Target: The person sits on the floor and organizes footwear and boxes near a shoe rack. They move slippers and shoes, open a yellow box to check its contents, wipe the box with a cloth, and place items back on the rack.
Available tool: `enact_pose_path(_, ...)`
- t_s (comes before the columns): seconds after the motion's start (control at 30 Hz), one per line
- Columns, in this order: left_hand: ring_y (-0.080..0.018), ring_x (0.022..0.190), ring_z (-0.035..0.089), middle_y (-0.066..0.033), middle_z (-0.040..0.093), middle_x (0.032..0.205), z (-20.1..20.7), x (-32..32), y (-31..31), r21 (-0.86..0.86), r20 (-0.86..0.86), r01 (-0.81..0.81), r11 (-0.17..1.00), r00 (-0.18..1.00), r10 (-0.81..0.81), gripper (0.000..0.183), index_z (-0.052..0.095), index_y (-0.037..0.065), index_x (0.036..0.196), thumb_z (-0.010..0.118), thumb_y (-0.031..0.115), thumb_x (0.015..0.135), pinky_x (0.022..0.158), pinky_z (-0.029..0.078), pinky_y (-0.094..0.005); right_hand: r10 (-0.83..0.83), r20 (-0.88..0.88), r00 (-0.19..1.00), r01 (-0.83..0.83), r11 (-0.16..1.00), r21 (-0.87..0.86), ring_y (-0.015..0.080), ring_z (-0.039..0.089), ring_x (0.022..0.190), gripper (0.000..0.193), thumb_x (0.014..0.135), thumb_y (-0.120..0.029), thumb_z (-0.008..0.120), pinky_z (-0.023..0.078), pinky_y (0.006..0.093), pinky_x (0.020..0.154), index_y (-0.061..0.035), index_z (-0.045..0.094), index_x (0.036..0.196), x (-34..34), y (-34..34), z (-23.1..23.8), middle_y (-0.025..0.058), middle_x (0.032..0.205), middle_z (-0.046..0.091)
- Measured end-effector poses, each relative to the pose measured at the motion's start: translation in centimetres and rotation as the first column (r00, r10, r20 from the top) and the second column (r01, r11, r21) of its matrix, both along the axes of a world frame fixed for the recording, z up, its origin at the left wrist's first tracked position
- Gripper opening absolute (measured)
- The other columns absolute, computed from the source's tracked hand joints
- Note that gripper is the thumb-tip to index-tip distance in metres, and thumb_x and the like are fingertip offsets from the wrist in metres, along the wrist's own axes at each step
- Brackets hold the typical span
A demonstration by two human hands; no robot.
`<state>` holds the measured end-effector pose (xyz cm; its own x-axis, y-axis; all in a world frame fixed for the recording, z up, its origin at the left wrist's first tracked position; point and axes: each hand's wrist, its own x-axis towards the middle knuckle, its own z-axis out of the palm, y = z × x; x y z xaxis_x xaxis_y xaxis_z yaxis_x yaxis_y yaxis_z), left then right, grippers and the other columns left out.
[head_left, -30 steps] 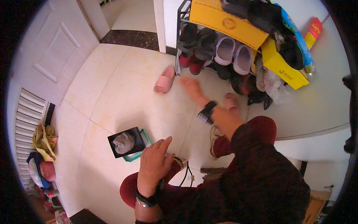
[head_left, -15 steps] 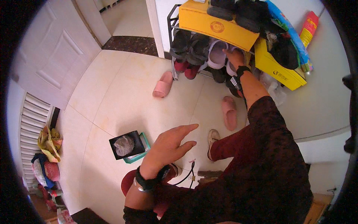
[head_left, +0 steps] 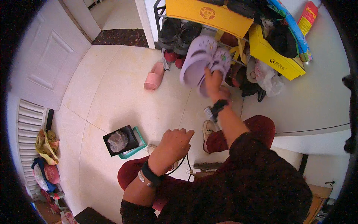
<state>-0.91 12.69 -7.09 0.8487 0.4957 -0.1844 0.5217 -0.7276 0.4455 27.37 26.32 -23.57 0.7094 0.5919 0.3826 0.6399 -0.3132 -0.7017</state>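
Note:
A pair of lavender clogs (head_left: 200,50) with small charms on the toes hangs in front of the shoe rack. My right hand (head_left: 213,83) grips the pair at the heel ends, thumb and fingers closed on them. Slight motion blur softens the clogs' lower edges. Above my left knee, my left hand (head_left: 172,146) is curled into a loose fist, and nothing shows in it. Nearest to that hand, on the floor, lies a black open box (head_left: 130,137) with a crumpled clear plastic wad (head_left: 118,141) inside, resting on a teal-edged box part (head_left: 139,138).
The shoe rack (head_left: 158,22) holds black shoes (head_left: 186,37), an orange box (head_left: 209,14) and a yellow box (head_left: 274,56). A pink slipper (head_left: 154,77) lies on the tiles. White plastic bags (head_left: 269,79) hang beside the rack. Bags (head_left: 47,145) line the radiator at left.
My right hand has lifted the lavender clogs off the rack and drawn them toward me. My left hand has curled its fingers in and stayed near my knee.

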Motion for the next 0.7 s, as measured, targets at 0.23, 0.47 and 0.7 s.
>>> enact_pose_path(0.23, -0.0354, 0.086, 0.062, -0.0172, 0.063, 0.089, -0.2, -1.1, -1.1, -0.002, -0.017, -0.063, 0.998, 0.998, 0.063, 0.043, 0.054, 0.007, 0.116, 0.065, 0.013, 0.075, 0.074, 0.049, -0.0472, 0.243, -0.432, 0.868, -0.404, 0.852, -0.332, 0.0441, 0.061, 0.083, 0.052, 0.085, -0.047, 0.059, 0.047, 0.0511, 0.074, 0.0046, 0.062, 0.085, -15.9, -8.8, -10.7, 0.0276, 0.088, 0.063)
enact_pose_path(0.47, -0.035, 0.072, 0.064, -0.0161, 0.065, 0.084, -1.0, -1.9, -0.6, 0.015, 0.025, -0.099, 0.995, 0.995, 0.099, 0.024, 0.058, 0.003, 0.101, 0.058, 0.009, 0.078, 0.061, 0.049, -0.0447, 0.474, -0.48, 0.738, -0.669, 0.607, -0.429, 0.0291, 0.065, 0.083, 0.038, 0.084, -0.036, 0.062, 0.05, 0.0407, 0.075, -0.0008, 0.065, 0.097, -21.7, -9.0, -15.1, 0.0162, 0.089, 0.067)
enact_pose_path(0.7, -0.0332, 0.087, 0.063, -0.014, 0.063, 0.088, -1.4, -2.6, -0.6, 0.026, -0.051, -0.04, 0.999, 0.998, 0.041, 0.034, 0.055, 0.006, 0.109, 0.064, 0.014, 0.077, 0.075, 0.049, -0.0464, 0.47, -0.048, 0.881, -0.471, 0.867, -0.164, 0.0349, 0.064, 0.081, 0.025, 0.091, -0.03, 0.056, 0.049, 0.0431, 0.072, -0.0065, 0.065, 0.092, -10.2, 4.8, -0.6, 0.0168, 0.09, 0.066)
